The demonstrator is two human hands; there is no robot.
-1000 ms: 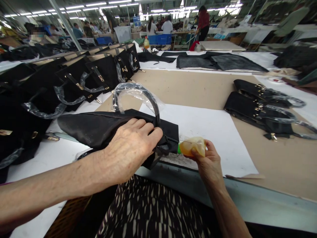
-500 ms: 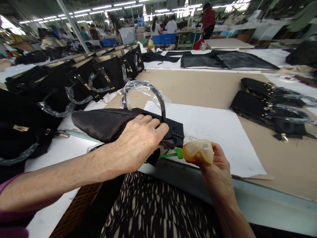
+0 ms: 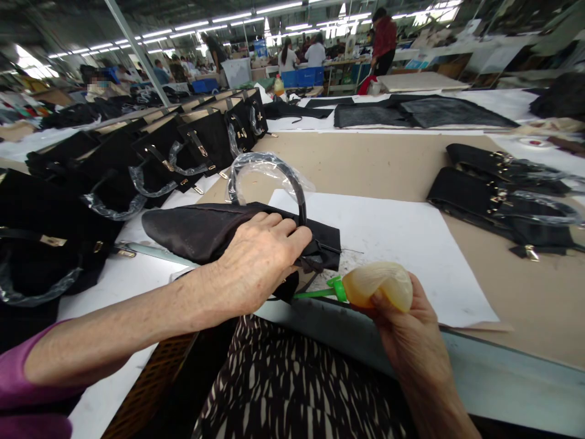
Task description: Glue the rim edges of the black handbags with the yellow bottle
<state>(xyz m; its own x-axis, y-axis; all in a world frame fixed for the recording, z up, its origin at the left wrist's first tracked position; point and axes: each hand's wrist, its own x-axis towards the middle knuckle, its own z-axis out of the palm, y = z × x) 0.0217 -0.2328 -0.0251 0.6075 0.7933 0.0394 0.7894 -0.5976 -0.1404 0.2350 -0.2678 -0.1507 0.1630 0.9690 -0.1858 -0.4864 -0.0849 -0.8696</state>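
A black handbag piece [image 3: 196, 228] lies across the table's near edge, its plastic-wrapped handle [image 3: 299, 192] standing up in an arch. My left hand [image 3: 262, 256] is closed over the bag's edge beside the foot of the handle; its thumb is hidden beneath. In my right hand [image 3: 406, 317] is a soft squeeze bottle [image 3: 381, 285] of amber liquid, lying on its side and dented under my fingers. The bottle's long green nozzle [image 3: 320, 294] points left, with its tip at the bag's near edge below my left hand.
Several black handbags [image 3: 159, 152] stand in a row along the left. Two black bag pieces [image 3: 484, 201] with wrapped handles lie at the right. A white paper sheet [image 3: 411, 244] covers part of the tan table. Black fabric panels [image 3: 425, 111] lie farther back, with people beyond.
My right hand and the bottle have shifted slightly right and down, and the bottle looks more dented. My left hand keeps its hold on the bag. The view has turned slightly.
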